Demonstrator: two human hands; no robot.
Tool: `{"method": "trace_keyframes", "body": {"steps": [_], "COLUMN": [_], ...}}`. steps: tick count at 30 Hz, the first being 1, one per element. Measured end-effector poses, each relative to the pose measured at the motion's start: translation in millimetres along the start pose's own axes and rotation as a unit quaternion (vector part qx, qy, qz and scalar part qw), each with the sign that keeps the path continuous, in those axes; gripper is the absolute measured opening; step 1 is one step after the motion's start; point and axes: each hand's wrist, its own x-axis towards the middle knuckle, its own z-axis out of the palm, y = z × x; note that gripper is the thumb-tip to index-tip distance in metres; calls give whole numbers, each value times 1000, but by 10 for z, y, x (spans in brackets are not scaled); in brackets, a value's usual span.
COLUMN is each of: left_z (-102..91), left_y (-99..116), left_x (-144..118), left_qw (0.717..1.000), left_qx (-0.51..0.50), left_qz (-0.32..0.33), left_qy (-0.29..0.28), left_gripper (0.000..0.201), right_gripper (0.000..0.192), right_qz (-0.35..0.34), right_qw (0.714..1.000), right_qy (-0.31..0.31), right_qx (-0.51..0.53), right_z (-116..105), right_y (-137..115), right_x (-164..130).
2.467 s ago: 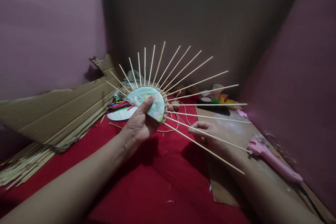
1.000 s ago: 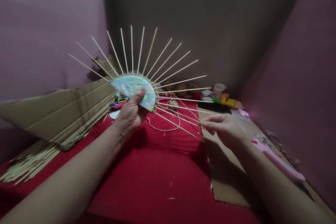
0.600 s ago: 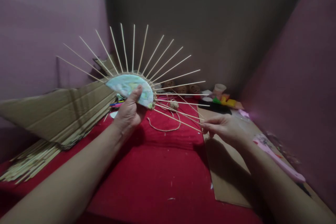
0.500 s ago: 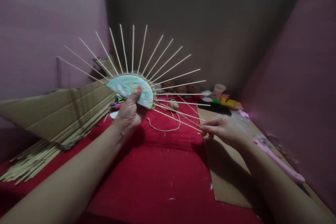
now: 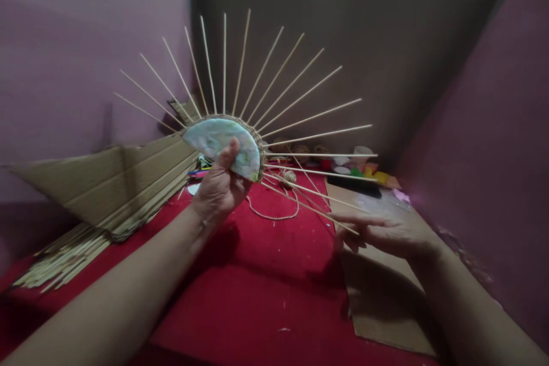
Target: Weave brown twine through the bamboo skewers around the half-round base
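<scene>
My left hand [image 5: 219, 186] grips a round pale disc [image 5: 223, 143] with a green-and-white pattern, thumb pressed on its face. Thin wooden sticks [image 5: 300, 97] fan out from the disc's woven rim like sun rays, up and to the right. My right hand [image 5: 384, 234] is lower right, fingers stretched out flat and pointing left, just under the tip of the lowest stick [image 5: 313, 209]. Whether it pinches the thin twine [image 5: 274, 214] that runs from the rim down to the red cloth, I cannot tell.
A red cloth [image 5: 257, 291] covers the work surface. A folded cardboard sheet [image 5: 115, 183] leans at the left over a bundle of sticks [image 5: 60, 260]. A flat cardboard piece [image 5: 386, 297] lies under my right arm. Small craft items [image 5: 355, 171] sit at the back.
The disc has risen and the sticks reach higher. My right hand has dropped below the lowest stick tips and its fingers have flattened out from a pinch.
</scene>
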Motion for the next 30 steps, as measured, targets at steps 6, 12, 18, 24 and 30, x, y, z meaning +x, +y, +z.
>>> {"method": "trace_keyframes", "body": {"steps": [6,12,18,24,30], "left_z": [64,24,-3,-27,-118], "left_y": [-32,-295,-418,-461,-559], "left_x": [-170,-323,-348,-347,-354], "left_qw": [997,988,987,987,986], "left_qx": [-30,-40,-31,-18,42], "left_qz": [-69,-150,-156,-161,-157], "left_qy": [-13,-21,-23,-2,-47], "left_gripper": [13,9,13,22,32], "right_gripper": [45,27,42,31,17], "right_qz": [18,52,-120,-121,-93], "right_qw": [999,953,955,918,890], "right_qy": [27,258,260,202,225], "right_qx": [-34,-153,-74,319,386], "right_z": [56,460,681,773,806], "right_y": [118,290,39,-180,-195], "right_x": [96,543,557,478,506]}}
